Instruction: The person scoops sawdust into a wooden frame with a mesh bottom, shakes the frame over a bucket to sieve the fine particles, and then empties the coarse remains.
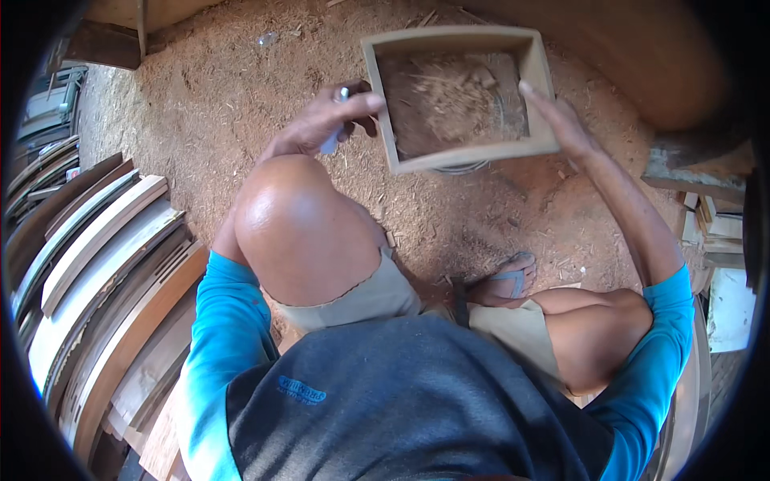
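Wooden frame: four-sided, with shavings visible through its opening [473, 157]; out beyond the knees, between the two hands; blurred at its lower right corner, so I cannot tell whether it rests on anything
Long axis: left to right across the person's front, the near edge rising slightly toward the right
Left hand: at the frame's left short side [323, 118]; thumb against that wall; other fingers curled round a white stick-like object [329, 143]; the frame lies just to their right
Right hand: at the opposite short side [566, 128]; a finger laps over the wall into the opening, gripping it as far as I can judge; thumb not clearly shown; the frame lies just to its left
Nearer hand: neither; both touch the frame, one at each end
Round-rimmed thing: partly hidden behind the near edge [459, 169]; too covered to identify
Floor: brown, strewn with wood shavings [216, 120]
Boards: stacked at the person's left, well apart from the frame [96, 248]
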`<act>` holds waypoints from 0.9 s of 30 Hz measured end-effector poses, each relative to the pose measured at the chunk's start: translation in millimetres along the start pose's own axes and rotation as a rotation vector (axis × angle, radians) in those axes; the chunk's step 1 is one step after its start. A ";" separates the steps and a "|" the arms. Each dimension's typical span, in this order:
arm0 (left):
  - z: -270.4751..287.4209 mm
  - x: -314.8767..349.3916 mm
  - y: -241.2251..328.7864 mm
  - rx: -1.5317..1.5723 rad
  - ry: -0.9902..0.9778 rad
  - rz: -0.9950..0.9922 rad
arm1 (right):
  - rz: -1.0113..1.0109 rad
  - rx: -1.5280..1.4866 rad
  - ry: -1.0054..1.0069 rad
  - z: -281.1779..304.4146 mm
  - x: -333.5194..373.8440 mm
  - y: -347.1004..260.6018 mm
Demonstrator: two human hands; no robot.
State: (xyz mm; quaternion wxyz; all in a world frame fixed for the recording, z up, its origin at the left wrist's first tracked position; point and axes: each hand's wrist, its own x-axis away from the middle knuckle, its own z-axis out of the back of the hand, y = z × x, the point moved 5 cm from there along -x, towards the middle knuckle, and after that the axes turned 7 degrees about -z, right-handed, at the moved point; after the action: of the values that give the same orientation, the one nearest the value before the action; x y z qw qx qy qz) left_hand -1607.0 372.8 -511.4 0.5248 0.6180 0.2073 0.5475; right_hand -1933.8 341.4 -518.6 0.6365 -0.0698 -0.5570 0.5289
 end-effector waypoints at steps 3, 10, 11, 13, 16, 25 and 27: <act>33.7 -0.8 -40.9 0.258 0.140 0.048 | 0.059 0.099 -0.178 -14.0 1.7 -10.8; 19.8 3.3 -18.6 0.076 0.072 -0.047 | -0.076 0.082 -0.059 -5.3 -0.9 -4.9; 29.0 1.5 -22.0 0.194 0.114 -0.017 | -0.052 0.079 -0.137 -9.6 -4.0 3.0; 23.9 2.3 -34.4 0.410 0.315 0.008 | -0.049 0.035 -0.242 -3.4 -8.1 9.8; -6.2 -2.1 -1.7 -0.120 -0.023 -0.107 | -0.091 -0.161 -0.225 18.9 -13.8 26.7; 5.0 -10.8 0.7 -0.159 -0.066 0.007 | -0.091 -0.274 -0.051 0.3 -8.9 30.8; 36.9 -8.7 -19.4 -0.030 0.159 -0.012 | -0.043 0.109 -0.105 -5.5 1.3 1.1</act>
State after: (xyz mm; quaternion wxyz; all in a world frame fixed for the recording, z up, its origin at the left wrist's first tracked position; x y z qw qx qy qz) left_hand -1570.6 357.0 -526.8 0.5191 0.5635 0.2439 0.5945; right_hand -1930.3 345.6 -520.6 0.6204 0.0050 -0.5614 0.5476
